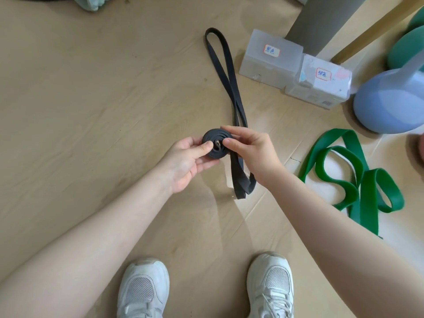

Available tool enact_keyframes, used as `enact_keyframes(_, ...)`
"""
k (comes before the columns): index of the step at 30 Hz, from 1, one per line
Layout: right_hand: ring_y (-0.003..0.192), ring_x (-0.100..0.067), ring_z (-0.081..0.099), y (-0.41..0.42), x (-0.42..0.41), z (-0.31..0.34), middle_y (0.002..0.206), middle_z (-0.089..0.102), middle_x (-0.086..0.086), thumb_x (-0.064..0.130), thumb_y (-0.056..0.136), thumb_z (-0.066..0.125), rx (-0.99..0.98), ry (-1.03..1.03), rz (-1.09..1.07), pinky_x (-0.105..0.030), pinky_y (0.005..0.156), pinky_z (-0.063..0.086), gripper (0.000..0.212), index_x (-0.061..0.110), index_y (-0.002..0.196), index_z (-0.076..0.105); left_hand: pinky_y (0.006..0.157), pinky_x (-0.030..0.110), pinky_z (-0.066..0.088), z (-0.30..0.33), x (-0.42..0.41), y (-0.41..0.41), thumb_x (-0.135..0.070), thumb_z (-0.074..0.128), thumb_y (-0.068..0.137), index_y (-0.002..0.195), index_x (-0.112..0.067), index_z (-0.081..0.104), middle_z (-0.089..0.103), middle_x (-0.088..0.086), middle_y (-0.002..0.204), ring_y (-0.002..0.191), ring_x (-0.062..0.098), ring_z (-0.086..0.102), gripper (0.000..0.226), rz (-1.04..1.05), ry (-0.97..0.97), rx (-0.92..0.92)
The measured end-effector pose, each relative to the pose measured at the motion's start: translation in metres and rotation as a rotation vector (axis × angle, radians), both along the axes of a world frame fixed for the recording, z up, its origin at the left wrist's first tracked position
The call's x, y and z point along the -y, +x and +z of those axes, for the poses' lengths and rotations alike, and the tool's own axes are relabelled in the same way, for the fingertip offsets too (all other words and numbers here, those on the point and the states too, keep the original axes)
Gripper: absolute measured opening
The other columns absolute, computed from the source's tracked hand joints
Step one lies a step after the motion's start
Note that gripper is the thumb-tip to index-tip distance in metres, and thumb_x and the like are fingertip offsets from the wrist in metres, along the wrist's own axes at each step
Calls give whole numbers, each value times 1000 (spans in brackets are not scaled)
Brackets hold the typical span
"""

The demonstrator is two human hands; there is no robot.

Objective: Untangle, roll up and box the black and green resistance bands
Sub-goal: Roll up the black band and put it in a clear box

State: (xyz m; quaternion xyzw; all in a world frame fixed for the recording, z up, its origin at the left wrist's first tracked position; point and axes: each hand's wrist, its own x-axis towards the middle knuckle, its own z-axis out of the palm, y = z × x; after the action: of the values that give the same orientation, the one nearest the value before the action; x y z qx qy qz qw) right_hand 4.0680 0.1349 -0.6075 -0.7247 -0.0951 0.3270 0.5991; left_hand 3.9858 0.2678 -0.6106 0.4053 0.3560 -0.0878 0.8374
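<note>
- Head view: the black band (pixel 223 72) is partly wound into a flat coil (pixel 216 144), held above the wooden floor (pixel 91 88); its loose length trails away towards two translucent labelled boxes (pixel 270 58).
- The left hand (pixel 185 160) and right hand (pixel 250 149) both pinch the coil.
- The green band (pixel 353 177) lies in loose loops on the right.
- The box contents are hard to make out; a blue kettlebell (pixel 392 104) is cut off.
</note>
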Motion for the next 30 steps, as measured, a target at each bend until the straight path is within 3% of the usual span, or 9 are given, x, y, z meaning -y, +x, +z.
enact_keyframes(5,88,-4,66,10,12,5,105,70,-9,0,84,62,150,-195,329,-18,86,51,30,10,112,66,87,31,50,3,-11,-6,-7,60,86,103,-18,57,68,0,102,96,12,63,21,-380,249,-57)
enact_keyframes(8,94,-12,67,15,8,14,101,72,-3,3,82,65,264,-288,594,-27,89,51,27,14,107,70,84,27,51,10,-11,-6,-16,68,81,100,-20,62,70,0,99,93,10,65,20,-545,349,-53)
enact_keyframes(11,83,-16,67,20,3,20,90,72,-6,11,80,70,241,-350,684,-39,84,53,29,28,103,64,87,32,50,14,-8,-4,-10,70,79,98,-12,62,71,5,93,87,16,66,21,-600,446,-54)
enact_keyframes(14,74,-28,62,22,2,21,84,69,-17,16,79,72,208,-393,623,-40,74,51,33,31,94,46,85,32,52,15,-2,-5,-5,68,81,93,-11,61,70,5,88,83,16,66,15,-544,452,-37)
enact_keyframes(17,65,-15,55,20,0,15,74,63,-2,20,80,71,244,-351,501,-30,67,46,23,27,80,50,86,34,54,13,0,-5,-4,66,82,87,-16,62,70,5,86,86,18,67,13,-398,465,-31)
enact_keyframes(19,69,-11,54,18,0,13,74,58,5,19,82,69,222,-307,455,-29,72,46,17,24,81,53,84,32,54,12,-3,-4,-5,66,82,87,-16,63,70,4,85,86,17,67,12,-351,455,-29)
enact_keyframes(22,79,-10,59,17,6,11,83,62,1,9,88,61,30,-152,453,-27,82,49,15,21,93,55,75,24,56,12,-10,-6,-5,64,83,92,-15,63,70,3,89,84,13,67,13,-301,410,-32)
enact_keyframes(26,77,-10,64,11,12,9,88,67,-6,5,88,58,-92,-55,354,-20,72,51,15,18,94,55,68,20,56,8,-10,-10,-6,64,83,95,-15,63,71,1,88,81,11,68,16,-232,368,-35)
enact_keyframes(30,66,-13,64,0,7,2,81,66,-11,8,88,60,-66,-37,236,-27,68,52,13,18,88,52,72,24,54,4,-9,-13,-8,64,83,105,-12,63,71,3,95,89,13,67,23,-129,331,-45)
